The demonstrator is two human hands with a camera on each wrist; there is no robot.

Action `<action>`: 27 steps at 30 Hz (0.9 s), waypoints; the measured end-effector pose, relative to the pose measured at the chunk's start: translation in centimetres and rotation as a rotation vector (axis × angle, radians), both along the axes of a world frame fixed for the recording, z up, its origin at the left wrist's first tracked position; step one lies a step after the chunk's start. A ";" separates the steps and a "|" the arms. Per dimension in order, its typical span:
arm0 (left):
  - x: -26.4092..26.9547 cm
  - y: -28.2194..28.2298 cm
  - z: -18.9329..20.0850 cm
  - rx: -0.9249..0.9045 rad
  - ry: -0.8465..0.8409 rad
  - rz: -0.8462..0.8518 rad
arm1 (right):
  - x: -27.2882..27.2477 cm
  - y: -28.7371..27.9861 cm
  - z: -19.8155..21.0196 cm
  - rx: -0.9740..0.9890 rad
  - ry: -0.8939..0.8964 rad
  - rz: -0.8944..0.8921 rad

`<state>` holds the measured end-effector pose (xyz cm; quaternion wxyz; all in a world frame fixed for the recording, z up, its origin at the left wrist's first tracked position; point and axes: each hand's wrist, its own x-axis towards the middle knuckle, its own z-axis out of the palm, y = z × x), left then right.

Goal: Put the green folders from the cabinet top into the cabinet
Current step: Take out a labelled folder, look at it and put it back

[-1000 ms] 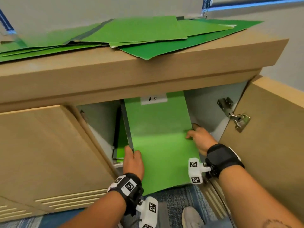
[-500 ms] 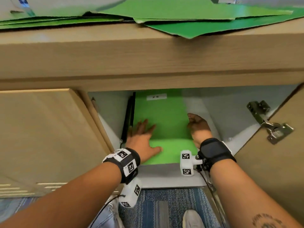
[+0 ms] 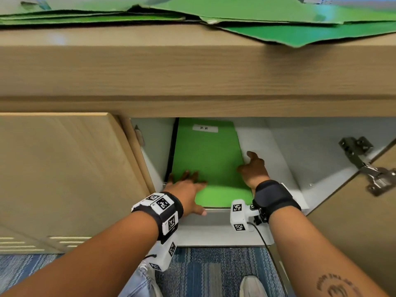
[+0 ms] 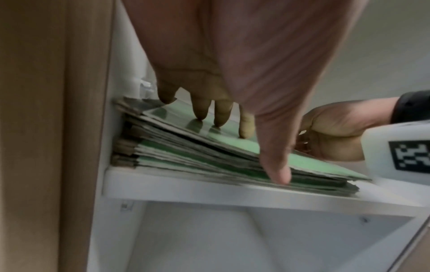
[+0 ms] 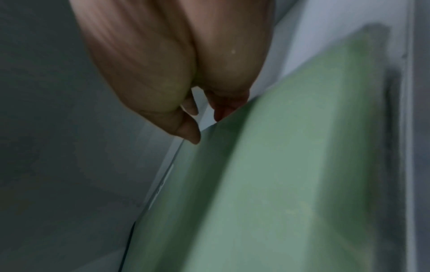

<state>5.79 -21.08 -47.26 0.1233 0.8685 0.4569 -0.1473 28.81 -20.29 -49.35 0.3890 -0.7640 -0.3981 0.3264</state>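
Left hand (image 3: 186,189): fingers (image 4: 201,108) straight and spread, pressing the top folder (image 3: 211,163) flat onto the stack (image 4: 209,158) beneath them.
Right hand (image 3: 254,170): fingers loosely curled against the folder's right edge, holding nothing, squaring it.
Cabinet top (image 3: 192,67): more green folders (image 3: 278,16) wait, beyond both hands.

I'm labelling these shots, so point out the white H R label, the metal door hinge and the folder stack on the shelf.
H R label (image 3: 205,128), head view, middle of the white sticker.
Door hinge (image 3: 372,170), head view, on its metal arm.
Folder stack (image 4: 186,156), left wrist view, on the layered front edges.

Blk wristbands (image 3: 276,197) w/ white tag blocks (image 3: 239,217)
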 end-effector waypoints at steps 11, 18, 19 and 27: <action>0.3 -0.1 0.7 0.018 -0.025 -0.004 | 1.8 2.5 -4.9 -0.061 0.067 0.067; 0.2 -0.5 0.6 0.016 -0.047 0.012 | -1.6 0.3 -0.8 -0.199 -0.208 0.068; 0.2 -0.6 0.6 0.026 -0.049 0.013 | -1.7 0.1 -0.5 -0.200 -0.217 0.066; -0.2 -1.4 3.7 0.112 -0.213 0.034 | -4.5 -2.2 3.8 0.199 -0.241 0.027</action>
